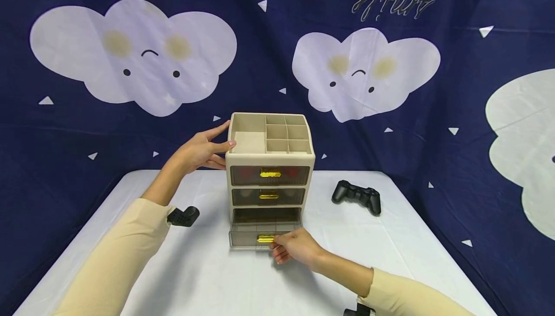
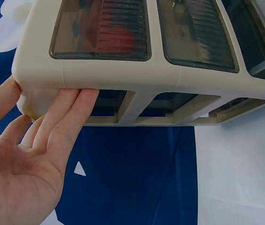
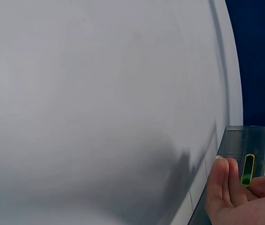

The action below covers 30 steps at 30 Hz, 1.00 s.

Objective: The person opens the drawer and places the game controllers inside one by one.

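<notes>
A cream desktop organizer with three smoky see-through drawers and an open divided top stands on the table. Its bottom drawer is pulled out, and no items show in it. At that drawer's gold handle, my right hand pinches the right end with thumb and fingers. My left hand rests on the organizer's upper left side, one digit over the top rim. In the left wrist view, the fingers of the left hand lie fairly straight against the side frame. Reddish shapes show dimly through the top drawer.
A black game controller lies on the white table, right of the organizer. Behind the table hangs a dark blue curtain with cloud prints. A black device sits at the left wrist.
</notes>
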Tool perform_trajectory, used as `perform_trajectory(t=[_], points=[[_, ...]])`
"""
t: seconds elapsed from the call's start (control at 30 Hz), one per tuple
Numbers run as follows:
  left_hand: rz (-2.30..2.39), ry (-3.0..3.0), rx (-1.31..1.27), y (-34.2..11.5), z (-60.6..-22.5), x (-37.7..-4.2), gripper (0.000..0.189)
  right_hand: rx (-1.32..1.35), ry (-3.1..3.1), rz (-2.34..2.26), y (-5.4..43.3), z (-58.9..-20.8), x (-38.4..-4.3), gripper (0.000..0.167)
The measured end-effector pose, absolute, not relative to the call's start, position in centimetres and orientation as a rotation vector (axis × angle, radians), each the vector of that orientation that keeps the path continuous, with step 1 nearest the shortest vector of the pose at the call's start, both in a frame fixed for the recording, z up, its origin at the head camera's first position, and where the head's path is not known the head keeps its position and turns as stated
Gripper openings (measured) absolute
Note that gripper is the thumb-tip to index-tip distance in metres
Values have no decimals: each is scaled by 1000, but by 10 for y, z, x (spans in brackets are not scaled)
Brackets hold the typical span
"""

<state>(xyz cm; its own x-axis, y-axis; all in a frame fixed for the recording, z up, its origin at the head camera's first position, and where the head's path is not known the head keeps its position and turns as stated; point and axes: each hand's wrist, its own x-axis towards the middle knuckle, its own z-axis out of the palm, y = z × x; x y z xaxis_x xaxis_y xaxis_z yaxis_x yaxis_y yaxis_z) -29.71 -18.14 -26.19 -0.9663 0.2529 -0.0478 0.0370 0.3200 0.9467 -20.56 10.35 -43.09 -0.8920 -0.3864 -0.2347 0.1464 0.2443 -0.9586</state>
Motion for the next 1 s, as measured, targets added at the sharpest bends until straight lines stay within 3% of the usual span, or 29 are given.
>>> perform_trajectory(t=[1.0], points=[[1706, 2397, 250, -182, -264, -300, 79, -217, 2061, -1665, 111, -439, -179, 34]])
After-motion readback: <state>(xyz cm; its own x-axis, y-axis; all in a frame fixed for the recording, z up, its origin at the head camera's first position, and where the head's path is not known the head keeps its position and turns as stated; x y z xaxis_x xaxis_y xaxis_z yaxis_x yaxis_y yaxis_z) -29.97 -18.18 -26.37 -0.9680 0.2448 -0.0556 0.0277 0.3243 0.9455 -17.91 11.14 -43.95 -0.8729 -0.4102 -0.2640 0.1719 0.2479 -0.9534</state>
